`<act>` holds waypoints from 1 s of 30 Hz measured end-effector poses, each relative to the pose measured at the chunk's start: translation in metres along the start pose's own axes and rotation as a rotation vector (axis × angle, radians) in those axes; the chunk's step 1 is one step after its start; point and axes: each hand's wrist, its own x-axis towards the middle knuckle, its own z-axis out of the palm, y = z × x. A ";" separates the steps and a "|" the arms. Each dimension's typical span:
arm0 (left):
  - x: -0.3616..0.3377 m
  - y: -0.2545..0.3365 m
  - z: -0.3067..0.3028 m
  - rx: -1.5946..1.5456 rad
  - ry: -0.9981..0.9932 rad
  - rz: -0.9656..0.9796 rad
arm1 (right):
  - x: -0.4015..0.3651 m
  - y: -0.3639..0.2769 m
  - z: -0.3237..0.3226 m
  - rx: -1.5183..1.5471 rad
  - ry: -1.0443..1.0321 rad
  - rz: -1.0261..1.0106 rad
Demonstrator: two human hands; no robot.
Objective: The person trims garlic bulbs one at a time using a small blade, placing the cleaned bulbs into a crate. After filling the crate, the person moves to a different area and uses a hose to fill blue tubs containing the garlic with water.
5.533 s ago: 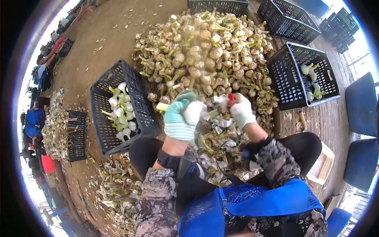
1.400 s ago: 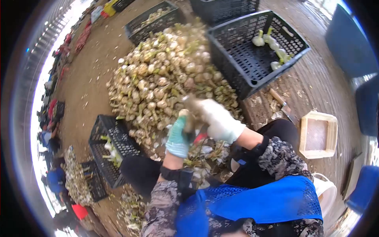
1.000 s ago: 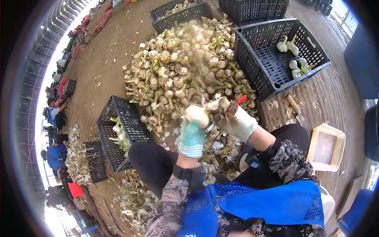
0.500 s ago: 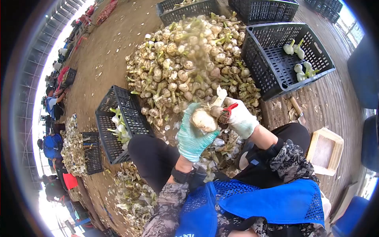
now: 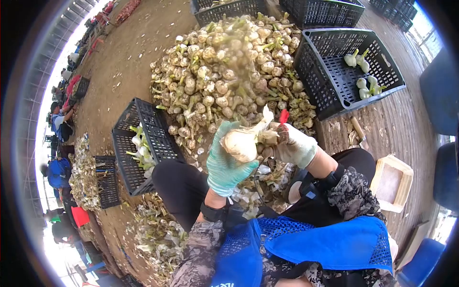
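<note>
A large, pale garlic bulb (image 5: 240,144) rests in my left hand (image 5: 224,162), its gloved fingers wrapped round the side and underneath. The bulb's stem points up and to the right, with ragged, dirty skin hanging at its neck. Close against that loose skin, my right hand (image 5: 297,147) is closed, also gloved. A small red-ended tool (image 5: 284,116) sticks up from its fingers, and the rest of it is mostly hidden. Beyond both hands lies a big heap of untrimmed garlic (image 5: 205,81). Peeled skins (image 5: 253,196) litter the ground below.
A black crate (image 5: 354,67) at right holds several cleaned bulbs; another crate (image 5: 148,143) at left holds more. A trowel (image 5: 358,129) and a wooden-framed tray (image 5: 392,184) lie at right. Other people (image 5: 60,172) work at far left.
Both hands have shifted slightly, the left one leftward with the bulb. The bulb is turned, showing more of its white side, and the red tool end now points upward.
</note>
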 end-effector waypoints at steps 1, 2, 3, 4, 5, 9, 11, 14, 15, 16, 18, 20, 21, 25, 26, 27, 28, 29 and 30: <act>0.000 0.000 -0.003 0.091 -0.015 0.031 | 0.002 0.001 -0.007 0.030 -0.069 0.027; -0.001 0.000 -0.004 0.182 -0.032 0.059 | 0.003 0.002 -0.009 0.062 -0.137 0.053; -0.001 0.003 -0.001 0.139 -0.006 0.047 | 0.001 0.004 -0.008 -0.193 -0.032 -0.108; 0.000 0.008 -0.001 0.235 -0.019 0.049 | 0.002 0.003 -0.008 -0.349 -0.010 -0.082; 0.000 0.012 -0.002 0.330 -0.033 0.052 | 0.004 0.000 -0.008 -0.506 0.012 -0.055; 0.000 0.014 -0.002 0.625 -0.037 0.251 | 0.005 -0.001 -0.007 -0.524 0.169 0.047; 0.001 0.021 -0.002 0.713 -0.079 0.321 | 0.005 0.001 -0.007 -0.532 0.168 -0.009; -0.003 0.013 0.001 0.369 0.024 0.163 | 0.006 0.002 -0.007 -0.832 0.058 -0.184; -0.004 0.011 0.004 0.175 0.086 0.066 | 0.006 0.003 -0.004 -0.818 0.067 -0.206; -0.007 0.014 0.007 0.025 0.180 -0.072 | 0.007 0.010 0.003 -0.634 0.143 -0.170; -0.001 0.018 0.014 -0.403 0.323 -0.222 | 0.012 0.015 0.019 -0.678 0.247 -0.227; -0.002 0.011 0.009 -0.767 0.345 -0.420 | 0.015 0.015 0.021 -1.007 0.270 -0.336; -0.003 0.007 0.007 -0.950 0.348 -0.516 | 0.016 0.014 0.014 -1.107 0.266 -0.349; -0.007 -0.004 0.001 -0.962 0.357 -0.493 | 0.012 0.012 0.004 -0.799 0.129 -0.102; -0.008 -0.008 0.001 -0.877 0.340 -0.450 | 0.015 0.016 0.004 -0.826 0.039 -0.180; -0.009 -0.012 0.002 -0.792 0.324 -0.406 | 0.018 0.018 0.006 -0.852 -0.053 -0.258; -0.010 -0.013 0.003 -0.707 0.307 -0.363 | 0.018 0.017 0.008 -0.827 0.055 -0.129; -0.010 -0.012 0.008 -0.565 0.286 -0.317 | 0.018 0.014 0.016 -0.790 0.165 -0.003; -0.010 -0.011 0.012 -0.421 0.274 -0.271 | 0.018 0.015 0.017 -0.712 0.233 -0.022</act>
